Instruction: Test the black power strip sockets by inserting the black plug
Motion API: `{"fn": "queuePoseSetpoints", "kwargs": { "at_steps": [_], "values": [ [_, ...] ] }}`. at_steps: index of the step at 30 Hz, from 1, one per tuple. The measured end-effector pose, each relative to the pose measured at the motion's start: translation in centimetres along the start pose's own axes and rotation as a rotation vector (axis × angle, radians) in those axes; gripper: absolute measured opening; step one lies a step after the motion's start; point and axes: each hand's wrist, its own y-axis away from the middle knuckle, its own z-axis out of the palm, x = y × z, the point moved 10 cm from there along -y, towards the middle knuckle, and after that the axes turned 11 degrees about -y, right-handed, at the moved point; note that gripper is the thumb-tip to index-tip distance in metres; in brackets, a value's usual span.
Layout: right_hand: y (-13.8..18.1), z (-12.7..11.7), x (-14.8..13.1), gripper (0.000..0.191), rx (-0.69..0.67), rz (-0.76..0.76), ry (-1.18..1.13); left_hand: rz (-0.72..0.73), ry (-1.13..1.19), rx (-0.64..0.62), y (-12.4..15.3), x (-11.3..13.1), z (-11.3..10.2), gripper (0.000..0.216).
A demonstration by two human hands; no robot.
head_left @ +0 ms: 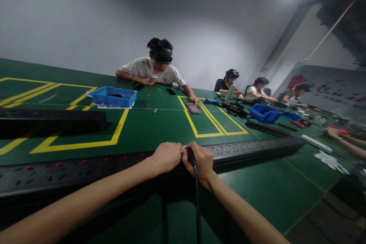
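Long black power strips (243, 149) with slots and red buttons lie side by side across the table in front of me. Over their middle, my right hand (201, 160) is closed around the thick end of a black cable (196, 198), which hangs down toward me. My left hand (168, 156) is closed against it, knuckles up, with the fingertips of both hands meeting. Whatever the left fingers pinch is hidden behind the hand.
Yellow tape (116, 135) marks the green table. A blue bin (114, 97) and another black bar (51, 120) are at left. Across from me, a person (151, 70) reaches toward a blurred flat object (193, 107). A blue bin (264, 112) and white gloves (330, 161) are at right, near co-workers.
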Motion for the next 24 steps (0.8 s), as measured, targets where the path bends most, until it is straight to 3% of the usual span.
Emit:
{"fn": "queuePoseSetpoints", "kwargs": {
  "at_steps": [12, 24],
  "values": [
    [-0.1, 0.5, -0.1, 0.017, 0.008, 0.023, 0.047, 0.011, -0.015, -0.022, 0.3, -0.1, 0.2, 0.036],
    [-2.3, 4.8, -8.9, 0.021, -0.101, -0.067, -0.014, -0.155, 0.126, -0.091, 6.7, -8.8, 1.3, 0.026]
  ]
}}
